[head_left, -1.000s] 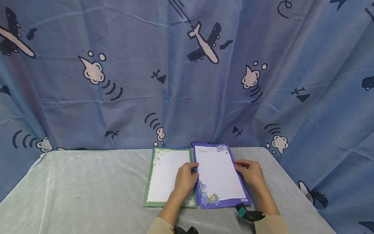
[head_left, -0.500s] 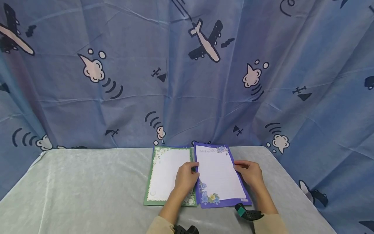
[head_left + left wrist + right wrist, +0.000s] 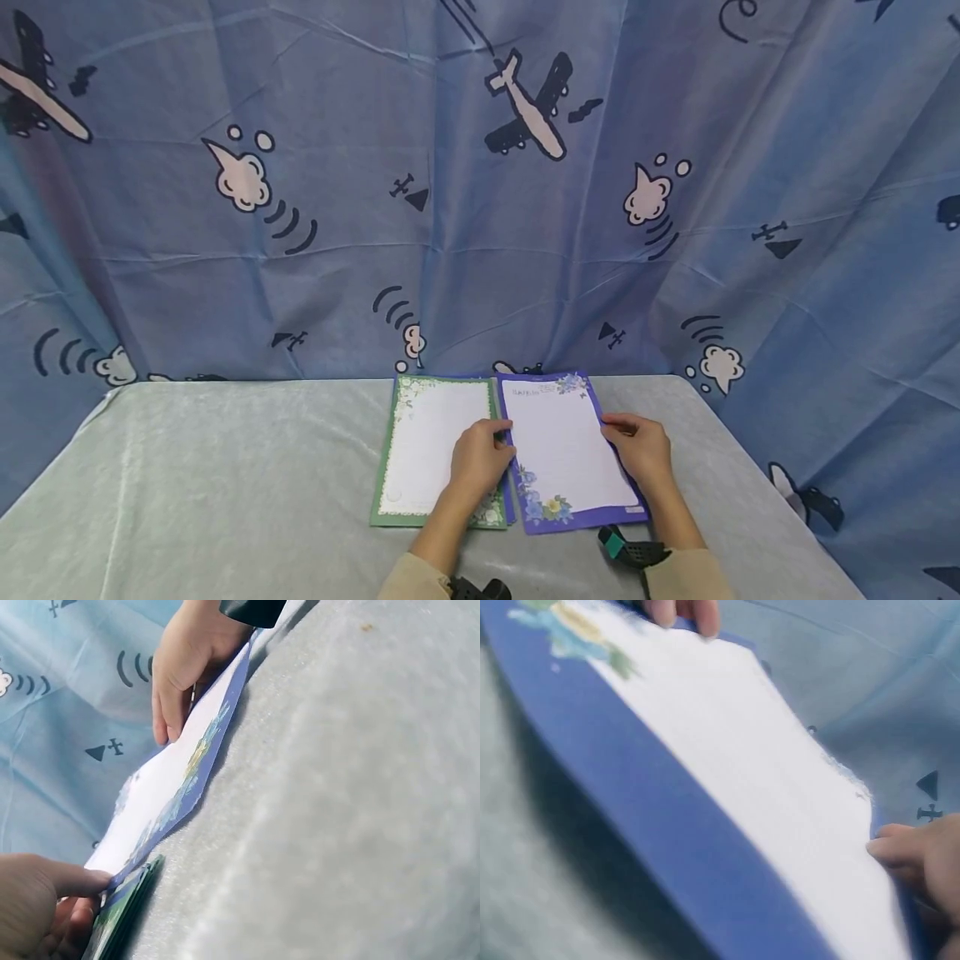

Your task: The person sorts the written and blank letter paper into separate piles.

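Note:
A purple-bordered sheet of stationery paper (image 3: 567, 450) with blue flowers at two corners is held between both hands. My left hand (image 3: 480, 454) pinches its left edge, thumb on top in the left wrist view. At the opposite edge my right hand (image 3: 641, 446) pinches the sheet between thumb and fingers. Under the left forearm lies a green-bordered sheet (image 3: 427, 442) with white flowers, on a stack whose layered edges (image 3: 131, 911) show in the left wrist view. In the right wrist view the purple sheet (image 3: 727, 750) bows slightly, a shadow beneath its near edge.
A pale, fuzzy cloth (image 3: 225, 467) covers the table. Behind it hangs a blue curtain (image 3: 337, 183) printed with planes and clouds, reaching the table's back edge. Each wrist wears a black camera strap (image 3: 633, 550).
The purple sheet's lower end has shifted slightly right, and its top edge sits a little lower. A purple strip now shows beside the green sheet. Both hands keep their grip.

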Available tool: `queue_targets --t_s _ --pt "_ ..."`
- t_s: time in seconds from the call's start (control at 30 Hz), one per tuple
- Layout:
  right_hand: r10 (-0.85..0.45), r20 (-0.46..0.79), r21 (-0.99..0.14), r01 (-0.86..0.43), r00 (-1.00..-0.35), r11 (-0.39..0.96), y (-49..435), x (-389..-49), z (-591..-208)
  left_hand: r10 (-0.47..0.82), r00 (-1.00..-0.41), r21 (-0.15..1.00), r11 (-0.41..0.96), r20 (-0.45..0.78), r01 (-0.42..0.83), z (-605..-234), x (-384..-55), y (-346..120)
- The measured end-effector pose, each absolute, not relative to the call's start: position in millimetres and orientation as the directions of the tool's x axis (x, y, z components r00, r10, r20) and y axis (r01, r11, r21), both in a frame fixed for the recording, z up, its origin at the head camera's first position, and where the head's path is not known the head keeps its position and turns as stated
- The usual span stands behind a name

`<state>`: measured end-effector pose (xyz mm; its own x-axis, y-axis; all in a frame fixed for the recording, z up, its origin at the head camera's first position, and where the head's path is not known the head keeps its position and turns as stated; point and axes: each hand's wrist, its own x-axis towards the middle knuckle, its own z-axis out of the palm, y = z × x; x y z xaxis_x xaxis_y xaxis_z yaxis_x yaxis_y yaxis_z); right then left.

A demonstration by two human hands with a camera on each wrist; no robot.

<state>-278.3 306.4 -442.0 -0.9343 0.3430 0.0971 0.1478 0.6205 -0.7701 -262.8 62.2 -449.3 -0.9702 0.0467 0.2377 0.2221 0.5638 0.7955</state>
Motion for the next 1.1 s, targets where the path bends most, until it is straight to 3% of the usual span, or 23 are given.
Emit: queue_targets --t_s 0.27,0.63,1.1 --pt "0.361 0.167 -0.748 0.121 -0.917 0.653 300 -278 -444 0.042 -0.97 0.772 0.597 0.24 0.217 -452 -262 63" --pt "0.345 0.28 -0.613 0.11 -0.896 0.783 295 -277 -447 0.058 -0.974 0.735 0.647 0.22 0.205 -452 -263 68" --pt "0.352 0.328 -0.604 0.092 -0.876 0.792 298 -280 -454 0.046 -0.974 0.704 0.683 0.221 0.192 -452 -262 72"
